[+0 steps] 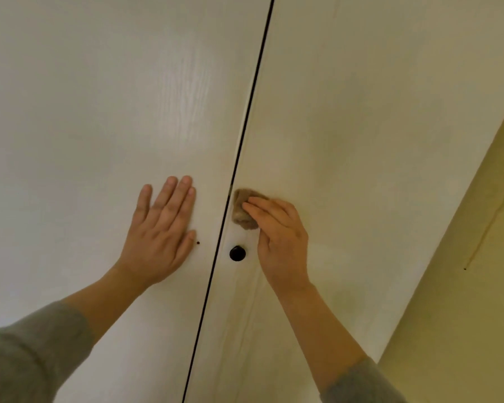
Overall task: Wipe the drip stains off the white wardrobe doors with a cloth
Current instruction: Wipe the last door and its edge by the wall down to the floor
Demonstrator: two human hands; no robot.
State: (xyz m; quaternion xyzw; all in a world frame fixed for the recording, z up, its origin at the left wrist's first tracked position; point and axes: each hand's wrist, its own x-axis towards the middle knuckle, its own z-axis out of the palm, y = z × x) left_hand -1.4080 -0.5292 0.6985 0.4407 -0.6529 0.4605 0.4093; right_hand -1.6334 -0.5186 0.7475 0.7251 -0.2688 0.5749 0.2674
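Beside door gap (pixel 245 135), cloth (pixel 240 209)

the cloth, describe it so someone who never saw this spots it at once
Find the dark gap splitting the white wardrobe. On the right door, just above the round black knob, sits the cloth. It is a small tan wad held by the right hand, the only brown thing there.
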